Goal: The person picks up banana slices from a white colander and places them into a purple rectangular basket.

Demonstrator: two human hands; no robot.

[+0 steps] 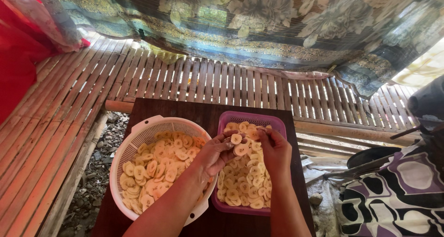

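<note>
Left hand pinching banana slices over purple tray, right hand gripping slices too, white colander alongside, dark counter.

Dark table bare beyond white colander; purple tray touches colander's right side, no gap between.

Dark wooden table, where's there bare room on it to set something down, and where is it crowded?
The dark wooden table has a bare strip along its far edge, behind the white colander and the purple tray. A narrow patch shows near the front left corner. The middle is crowded: both containers of pale banana slices sit side by side, with the left hand and right hand over the tray.
</note>
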